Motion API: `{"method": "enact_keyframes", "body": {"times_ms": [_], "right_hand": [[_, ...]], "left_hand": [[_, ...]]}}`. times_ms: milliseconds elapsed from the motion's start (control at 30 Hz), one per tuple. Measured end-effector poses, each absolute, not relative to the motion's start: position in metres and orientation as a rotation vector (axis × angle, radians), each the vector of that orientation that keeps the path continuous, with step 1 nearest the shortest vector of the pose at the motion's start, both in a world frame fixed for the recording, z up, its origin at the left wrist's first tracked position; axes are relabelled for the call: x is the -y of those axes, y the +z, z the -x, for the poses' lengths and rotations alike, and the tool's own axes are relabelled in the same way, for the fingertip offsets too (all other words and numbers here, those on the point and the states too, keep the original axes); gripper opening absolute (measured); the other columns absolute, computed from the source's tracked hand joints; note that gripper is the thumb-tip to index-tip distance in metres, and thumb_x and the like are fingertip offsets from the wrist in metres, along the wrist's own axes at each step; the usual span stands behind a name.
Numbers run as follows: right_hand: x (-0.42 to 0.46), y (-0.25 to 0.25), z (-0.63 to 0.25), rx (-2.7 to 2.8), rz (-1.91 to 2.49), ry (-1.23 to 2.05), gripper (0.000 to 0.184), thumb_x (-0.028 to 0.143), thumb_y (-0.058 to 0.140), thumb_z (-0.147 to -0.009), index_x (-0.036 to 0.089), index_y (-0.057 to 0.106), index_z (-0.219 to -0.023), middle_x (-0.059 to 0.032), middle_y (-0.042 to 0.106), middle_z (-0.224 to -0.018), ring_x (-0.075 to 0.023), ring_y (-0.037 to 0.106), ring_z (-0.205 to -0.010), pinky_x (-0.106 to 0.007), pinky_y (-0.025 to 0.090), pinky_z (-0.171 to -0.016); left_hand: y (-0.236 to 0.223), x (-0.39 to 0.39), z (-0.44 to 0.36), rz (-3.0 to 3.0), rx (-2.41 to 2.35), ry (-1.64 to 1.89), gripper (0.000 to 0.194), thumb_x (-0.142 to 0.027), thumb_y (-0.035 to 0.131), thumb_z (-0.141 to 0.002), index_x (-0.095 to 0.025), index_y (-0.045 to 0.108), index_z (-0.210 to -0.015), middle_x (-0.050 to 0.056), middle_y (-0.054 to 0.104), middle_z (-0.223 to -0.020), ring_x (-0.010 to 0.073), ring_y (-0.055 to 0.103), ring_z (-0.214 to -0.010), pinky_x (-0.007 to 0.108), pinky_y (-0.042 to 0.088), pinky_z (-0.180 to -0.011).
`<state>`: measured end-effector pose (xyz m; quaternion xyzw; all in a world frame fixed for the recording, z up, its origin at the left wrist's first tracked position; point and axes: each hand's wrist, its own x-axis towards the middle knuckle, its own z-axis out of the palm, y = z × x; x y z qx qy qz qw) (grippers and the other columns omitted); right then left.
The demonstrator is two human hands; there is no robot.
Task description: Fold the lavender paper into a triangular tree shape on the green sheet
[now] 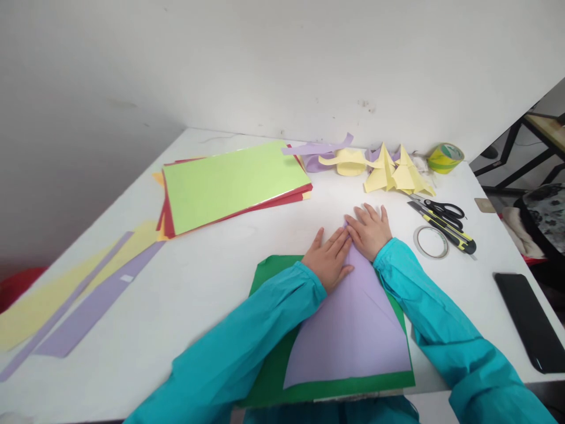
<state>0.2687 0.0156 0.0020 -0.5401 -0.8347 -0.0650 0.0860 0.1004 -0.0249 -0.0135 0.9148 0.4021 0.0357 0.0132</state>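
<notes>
A lilac sheet of paper [353,335], folded to a point at the top and wide at the bottom, lies on a dark green sheet [276,271] at the table's front. My left hand [327,260] rests on the paper's upper left side, fingers stretched out toward the tip. With its fingers spread, my right hand [368,231] presses at the tip, partly on the table. The fingertips of both hands meet there and hide the very point. Neither hand grips anything.
Stacked coloured sheets [233,188] lie at the back left, paper strips [106,294] at the left. Folded yellow paper pieces [392,171] and a tape roll [445,158] stand along the wall. Scissors [445,211], a utility knife [445,231], a narrow tape roll [431,242] and a phone [532,321] lie right.
</notes>
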Motion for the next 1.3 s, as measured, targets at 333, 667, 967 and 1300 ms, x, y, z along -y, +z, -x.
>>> {"method": "enact_keyframes", "body": {"times_ms": [333, 667, 967, 1300], "right_hand": [[-0.0154, 0.0049, -0.2666, 2.495, 1.654, -0.181, 0.042, 0.039, 0.030, -0.098, 0.027, 0.056, -0.128, -0.0076, 0.050, -0.140, -0.0320, 0.033, -0.134, -0.065, 0.015, -0.107], [-0.0166, 0.0062, -0.2675, 2.463, 1.738, -0.135, 0.045, 0.043, 0.031, -0.097, 0.026, 0.051, -0.133, -0.0090, 0.046, -0.143, -0.0329, 0.033, -0.134, -0.064, 0.017, -0.107], [-0.0163, 0.0037, -0.2672, 2.457, 1.657, -0.192, 0.041, 0.040, 0.033, -0.097, 0.026, 0.057, -0.127, -0.0085, 0.050, -0.139, -0.0334, 0.034, -0.134, -0.066, 0.014, -0.107], [-0.0158, 0.0030, -0.2684, 2.412, 1.674, -0.162, 0.047, 0.043, 0.033, -0.096, 0.017, 0.054, -0.130, -0.0119, 0.051, -0.138, -0.0338, 0.035, -0.132, -0.062, 0.013, -0.109]], "left_hand": [[-0.0135, 0.0251, -0.1006, -2.866, -1.249, 0.118, 0.062, -0.045, 0.031, -0.096, -0.004, 0.034, -0.143, 0.019, 0.033, -0.148, 0.0306, 0.027, -0.140, 0.060, 0.014, -0.112], [-0.0111, 0.0252, -0.1002, -2.840, -1.232, 0.102, 0.062, -0.045, 0.032, -0.096, -0.005, 0.033, -0.143, 0.019, 0.033, -0.148, 0.0301, 0.025, -0.140, 0.060, 0.013, -0.112], [-0.0100, 0.0239, -0.1005, -2.838, -1.234, 0.084, 0.062, -0.046, 0.034, -0.095, -0.005, 0.036, -0.142, 0.021, 0.033, -0.148, 0.0313, 0.026, -0.140, 0.057, 0.016, -0.113], [-0.0075, 0.0244, -0.1007, -2.822, -1.235, 0.053, 0.064, -0.046, 0.038, -0.094, -0.004, 0.035, -0.142, 0.020, 0.031, -0.149, 0.0310, 0.025, -0.140, 0.055, 0.017, -0.113]]}}
